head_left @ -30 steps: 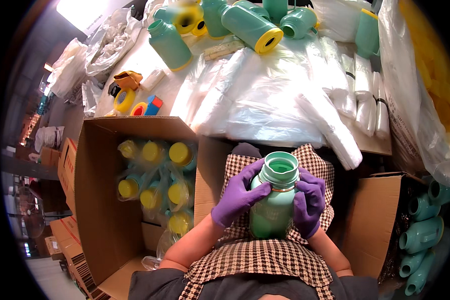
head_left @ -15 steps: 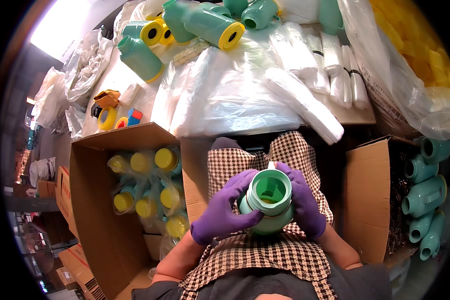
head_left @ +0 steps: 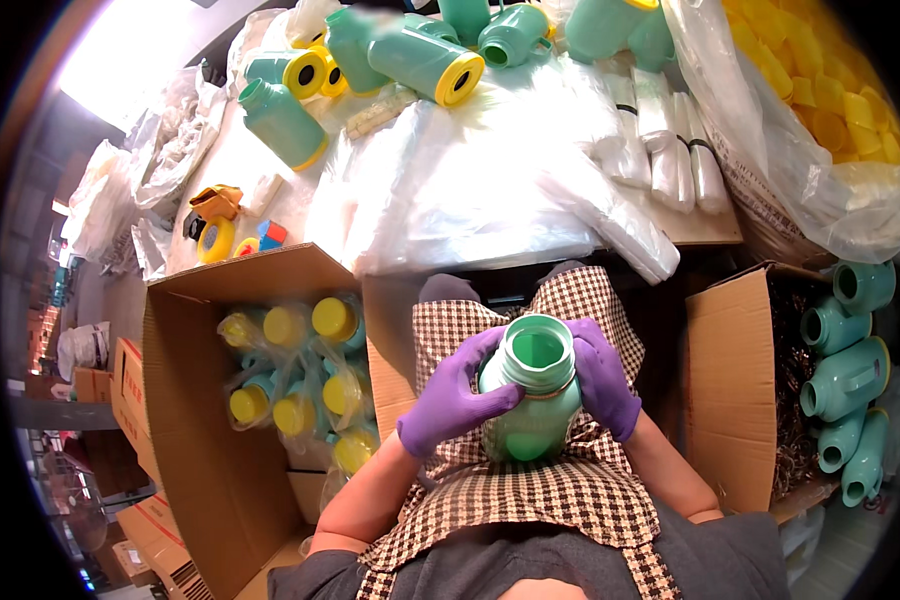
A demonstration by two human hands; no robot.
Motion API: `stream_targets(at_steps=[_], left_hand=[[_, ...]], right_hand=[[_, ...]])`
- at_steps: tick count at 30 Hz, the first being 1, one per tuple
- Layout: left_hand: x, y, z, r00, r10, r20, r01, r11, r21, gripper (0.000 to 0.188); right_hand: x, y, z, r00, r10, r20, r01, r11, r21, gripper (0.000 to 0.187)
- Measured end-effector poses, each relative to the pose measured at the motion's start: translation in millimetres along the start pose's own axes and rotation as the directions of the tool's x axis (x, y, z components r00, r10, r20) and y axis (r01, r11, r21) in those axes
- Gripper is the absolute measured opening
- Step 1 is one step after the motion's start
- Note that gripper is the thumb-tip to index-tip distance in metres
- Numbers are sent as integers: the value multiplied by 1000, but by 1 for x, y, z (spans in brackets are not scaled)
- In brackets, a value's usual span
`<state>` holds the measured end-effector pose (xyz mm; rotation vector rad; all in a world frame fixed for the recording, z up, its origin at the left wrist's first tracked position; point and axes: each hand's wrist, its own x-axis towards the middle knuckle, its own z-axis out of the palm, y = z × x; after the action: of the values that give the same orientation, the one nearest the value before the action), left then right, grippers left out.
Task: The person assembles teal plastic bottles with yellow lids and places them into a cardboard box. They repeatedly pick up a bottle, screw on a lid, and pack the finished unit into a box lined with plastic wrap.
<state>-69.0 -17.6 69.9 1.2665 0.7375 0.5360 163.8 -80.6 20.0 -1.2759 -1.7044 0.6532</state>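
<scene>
A teal plastic bottle [head_left: 532, 415] with an open, threaded neck stands in front of my lap, its mouth tipped toward me. My purple-gloved left hand [head_left: 457, 395] is wrapped round its left side, thumb lying across the shoulder just below the neck. On the opposite side my right hand [head_left: 605, 380], also in a purple glove, grips the bottle; some of its fingers are hidden behind it. A thin cord or band circles the bottle below the neck. Under my hands is a checked apron [head_left: 530, 500].
A cardboard box [head_left: 210, 430] with yellow-capped bottles [head_left: 335, 318] stands at left. Another box [head_left: 732, 390] is at right, beside stacked teal bottles [head_left: 845, 375]. The table ahead bears plastic bags [head_left: 490, 190], bottles [head_left: 425, 62] and a tape roll [head_left: 215, 240]. A bag of yellow parts [head_left: 850, 110] sits far right.
The bottle has tilted, so more of its front side shows and less of its inside. The pale handle on its far side no longer shows. Another yellow-rimmed bottle now appears at the table's back.
</scene>
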Motion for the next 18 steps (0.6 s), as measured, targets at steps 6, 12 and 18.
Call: stream_targets(at_steps=[6,12,18], left_hand=[[17,-3,10,998,37,-53,-52,947,-316,88],[47,50,-25,912,380,-156,-395,706,-588,104],[21,17,-57,996,70,62,-89,910,404,89]], right_hand=[[24,-27,6,952,171,-253,-93,952,293,43],[75,-90,-26,803,-588,-98,596,797,98,35],[92,-87,-151,814,-570,107,577,815,-47,19]])
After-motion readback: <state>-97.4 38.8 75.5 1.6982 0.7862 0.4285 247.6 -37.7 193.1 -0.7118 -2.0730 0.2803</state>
